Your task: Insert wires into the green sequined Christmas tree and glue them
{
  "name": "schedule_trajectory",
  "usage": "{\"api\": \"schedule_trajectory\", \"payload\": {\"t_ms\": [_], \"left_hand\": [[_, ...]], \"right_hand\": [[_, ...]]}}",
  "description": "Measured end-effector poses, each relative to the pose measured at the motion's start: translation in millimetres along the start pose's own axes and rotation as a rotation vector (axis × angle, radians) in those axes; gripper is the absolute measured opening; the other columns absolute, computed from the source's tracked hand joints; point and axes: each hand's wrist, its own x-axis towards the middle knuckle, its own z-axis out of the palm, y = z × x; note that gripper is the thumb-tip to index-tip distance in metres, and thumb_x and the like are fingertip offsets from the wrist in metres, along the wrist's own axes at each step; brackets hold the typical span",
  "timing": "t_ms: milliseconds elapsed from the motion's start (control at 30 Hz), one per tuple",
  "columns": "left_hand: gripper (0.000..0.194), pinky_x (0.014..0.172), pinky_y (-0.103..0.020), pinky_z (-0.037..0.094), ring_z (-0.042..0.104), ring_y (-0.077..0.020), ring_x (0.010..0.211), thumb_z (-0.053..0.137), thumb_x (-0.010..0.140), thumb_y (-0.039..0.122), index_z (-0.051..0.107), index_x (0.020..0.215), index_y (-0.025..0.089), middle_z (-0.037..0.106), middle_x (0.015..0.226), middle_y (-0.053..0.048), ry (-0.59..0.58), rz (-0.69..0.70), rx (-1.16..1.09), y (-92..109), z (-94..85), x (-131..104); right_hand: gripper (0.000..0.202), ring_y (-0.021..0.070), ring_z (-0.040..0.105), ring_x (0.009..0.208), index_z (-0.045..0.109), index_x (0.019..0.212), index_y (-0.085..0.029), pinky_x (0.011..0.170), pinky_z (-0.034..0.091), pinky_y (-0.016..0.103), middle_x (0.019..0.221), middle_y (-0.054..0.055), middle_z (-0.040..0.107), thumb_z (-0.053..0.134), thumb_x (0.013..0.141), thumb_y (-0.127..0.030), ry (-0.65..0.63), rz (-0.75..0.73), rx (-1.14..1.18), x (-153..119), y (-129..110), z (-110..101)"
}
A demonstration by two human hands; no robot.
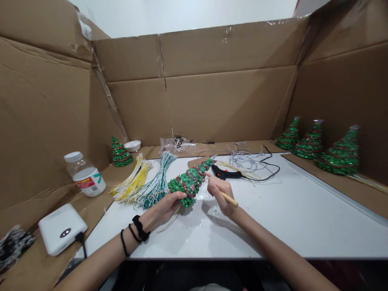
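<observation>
My left hand (170,206) grips the base of a small green tinsel Christmas tree (189,182), which is tilted with its tip up and to the right. Red garland winds around the tree. A thin tool with a wooden handle (229,199) is pinched in my right hand (220,192), its front end against the upper part of the tree. What the tool's tip is like is too small to make out. Just behind my right hand lies a black glue gun (226,173) with its cord. Bundles of yellow and white strands (130,184) and green and white strands (157,182) rest left of the tree.
Cardboard walls (230,105) surround the white board (291,218). Several finished-looking trees (341,155) stand at the right; another tree (120,153) is at the left. Also there are a plastic jar (86,176), a white box (63,229), a small bowl (132,146) and tangled wires (245,159).
</observation>
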Motion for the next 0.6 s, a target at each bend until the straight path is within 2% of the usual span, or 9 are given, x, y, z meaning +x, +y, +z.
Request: {"api": "schedule_trajectory", "payload": {"t_ms": [67,200,267,333,433,500,600], "left_hand": [[0.031,0.083,-0.03,0.045,0.062,-0.0183,0.081,0.068,0.058,0.02,0.065,0.088,0.014,0.07,0.085,-0.005,-0.037,0.019,0.014,2,0.5,0],[0.037,0.082,-0.032,0.045,0.062,-0.0196,0.081,0.071,0.057,0.022,0.064,0.092,0.013,0.07,0.087,-0.007,-0.111,0.007,0.07,4,-0.8,0],[0.037,0.08,-0.031,0.045,0.061,-0.0194,0.081,0.072,0.056,0.022,0.064,0.091,0.014,0.07,0.087,-0.006,-0.123,0.003,0.091,3,-1.4,0],[0.035,0.08,-0.031,0.045,0.061,-0.0191,0.081,0.072,0.055,0.023,0.065,0.088,0.014,0.07,0.086,-0.006,-0.139,-0.005,0.131,4,-1.4,0],[0.033,0.079,-0.03,0.044,0.06,-0.0183,0.08,0.07,0.056,0.023,0.066,0.088,0.013,0.07,0.086,-0.006,-0.209,-0.013,0.225,8,-0.9,3],[0.034,0.076,-0.029,0.044,0.058,-0.0169,0.077,0.069,0.056,0.021,0.066,0.089,0.013,0.07,0.084,-0.004,-0.264,-0.027,0.292,16,-0.4,8],[0.028,0.071,-0.026,0.043,0.057,-0.0152,0.074,0.067,0.055,0.02,0.067,0.083,0.014,0.069,0.078,-0.001,-0.321,-0.064,0.379,32,1.3,19]], "right_hand": [[0.039,0.0104,0.037,0.048,0.035,0.054,-0.02,0.085,0.046,0.037,0.051,-0.005,0.035,0.029,0.092,-0.022,0.096,-0.034,0.0,2,1,-5],[0.037,0.0129,0.041,0.052,0.035,0.055,-0.021,0.069,0.045,0.032,0.051,-0.003,0.034,0.031,0.091,-0.022,0.526,-0.016,-0.019,7,5,-18],[0.028,0.0153,0.046,0.061,0.042,0.062,-0.021,0.066,0.042,0.031,0.059,-0.001,0.043,0.036,0.089,-0.023,0.575,0.002,-0.146,12,7,-26],[0.015,0.0176,0.05,0.072,0.047,0.073,-0.021,0.07,0.041,0.033,0.07,0.002,0.052,0.041,0.087,-0.021,0.477,-0.04,-0.327,16,8,-30],[0.009,0.0194,0.052,0.078,0.049,0.08,-0.02,0.075,0.039,0.033,0.078,0.005,0.058,0.043,0.086,-0.021,0.197,-0.087,-0.522,19,11,-31],[0.013,0.0183,0.052,0.07,0.049,0.08,-0.019,0.067,0.038,0.03,0.073,0.004,0.058,0.041,0.088,-0.025,0.001,0.001,-0.6,19,13,-29],[0.021,0.0157,0.048,0.053,0.049,0.08,-0.02,0.053,0.029,0.025,0.06,0.0,0.054,0.035,0.092,-0.03,-0.207,0.261,-0.709,16,16,-23]]}}
